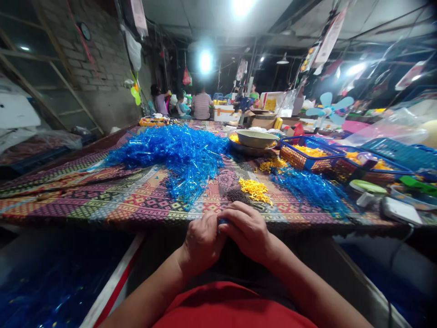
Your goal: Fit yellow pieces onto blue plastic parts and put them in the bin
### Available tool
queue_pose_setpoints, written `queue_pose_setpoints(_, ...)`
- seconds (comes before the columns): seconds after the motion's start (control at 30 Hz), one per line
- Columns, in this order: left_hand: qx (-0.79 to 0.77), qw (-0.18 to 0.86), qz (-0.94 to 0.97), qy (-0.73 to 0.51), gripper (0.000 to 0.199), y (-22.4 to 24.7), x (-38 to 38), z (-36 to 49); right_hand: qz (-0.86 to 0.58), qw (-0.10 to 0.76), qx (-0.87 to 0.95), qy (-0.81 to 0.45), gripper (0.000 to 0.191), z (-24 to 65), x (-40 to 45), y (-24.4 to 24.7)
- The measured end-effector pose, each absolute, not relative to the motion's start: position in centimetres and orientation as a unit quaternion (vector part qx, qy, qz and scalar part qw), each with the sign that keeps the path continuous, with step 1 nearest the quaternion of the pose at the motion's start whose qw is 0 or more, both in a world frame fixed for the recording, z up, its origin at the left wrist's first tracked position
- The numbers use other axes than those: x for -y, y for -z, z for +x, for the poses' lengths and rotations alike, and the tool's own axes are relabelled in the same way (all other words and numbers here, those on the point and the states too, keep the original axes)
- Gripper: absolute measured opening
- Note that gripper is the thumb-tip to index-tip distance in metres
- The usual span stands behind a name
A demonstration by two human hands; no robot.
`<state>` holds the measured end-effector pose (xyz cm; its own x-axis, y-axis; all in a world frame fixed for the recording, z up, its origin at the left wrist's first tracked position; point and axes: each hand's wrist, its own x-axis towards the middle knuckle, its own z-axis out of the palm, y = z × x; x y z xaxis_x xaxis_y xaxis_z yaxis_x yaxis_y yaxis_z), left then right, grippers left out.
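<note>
My left hand (pixel 205 234) and my right hand (pixel 246 228) meet at the table's front edge, both with curled fingers. Between them a bit of a translucent blue plastic piece (pixel 224 221) shows; the fingers cover most of it. Just beyond my hands lie a small heap of yellow plastic parts (pixel 256 190) and a patch of tiny dark beads (pixel 238 196). Farther back spreads a large pile of clear blue plastic pieces (pixel 177 148). A smaller blue pile (pixel 310 187) lies to the right, beside more yellow parts (pixel 272 164).
A patterned cloth (pixel 136 198) covers the table. Stacked metal bowls (pixel 257 138) stand behind the heaps. Blue baskets (pixel 312 157) with yellow parts, a green-lidded tub (pixel 368 187) and a white device with a cable (pixel 401 210) line the right side. A fan (pixel 328 109) and several seated people are beyond.
</note>
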<state>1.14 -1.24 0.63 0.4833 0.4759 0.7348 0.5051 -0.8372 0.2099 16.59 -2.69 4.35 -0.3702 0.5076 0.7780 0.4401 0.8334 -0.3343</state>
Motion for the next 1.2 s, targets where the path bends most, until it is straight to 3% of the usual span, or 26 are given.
queue_pose_setpoints(0.17, 0.310, 0.027, -0.888, 0.339, 0.023, -1.3, 1.0, -0.7, -0.363, 0.557, 0.733, -0.145, 0.014, 17.8, 2.3, -2.8)
queue_pose_setpoints(0.27, 0.337, -0.010, -0.901, 0.274, 0.023, -1.4, 1.0, -1.8, -0.387, 0.523, 0.742, -0.163, 0.014, 19.5, 1.9, -2.7)
queue_pose_setpoints(0.5, 0.293, 0.096, -0.923, 0.230, 0.027, -1.8, 0.9, -1.2, -0.348, 0.150, 0.922, 0.084, 0.025, 19.0, 1.5, -4.9)
queue_pose_setpoints(0.6, 0.267, 0.103, -0.933, 0.216, 0.022, -1.5, 0.9, -1.1, -0.324, 0.094, 0.936, 0.102, 0.025, 18.4, 1.0, -4.1)
queue_pose_setpoints(0.73, 0.285, 0.132, -0.918, 0.242, 0.022, -0.8, 0.7, -2.1, -0.360, 0.125, 0.918, 0.113, 0.024, 19.3, 0.3, -1.9)
queue_pose_setpoints(0.87, 0.371, 0.098, -0.832, 0.400, 0.046, -0.3, 0.5, -3.5, -0.397, 0.278, 0.869, 0.097, 0.022, 20.5, 0.0, 0.5)
queue_pose_setpoints(0.97, 0.411, -0.128, -0.768, 0.474, 0.041, 0.0, 1.0, -3.0, -0.391, 0.387, 0.834, 0.043, 0.018, 20.1, 0.5, 1.7)
queue_pose_setpoints(1.07, 0.346, -0.394, -0.705, 0.478, 0.033, 0.3, 1.9, -1.2, -0.355, 0.401, 0.844, -0.027, 0.021, 18.6, 1.2, 2.6)
queue_pose_setpoints(1.13, 0.335, -0.439, -0.663, 0.504, 0.028, 0.5, 2.5, 0.0, -0.329, 0.406, 0.848, -0.084, 0.026, 17.6, 1.5, 3.2)
queue_pose_setpoints(1.2, 0.343, -0.417, -0.667, 0.514, 0.019, 0.5, 3.0, 0.5, -0.312, 0.416, 0.845, -0.126, 0.029, 17.1, 1.7, 3.6)
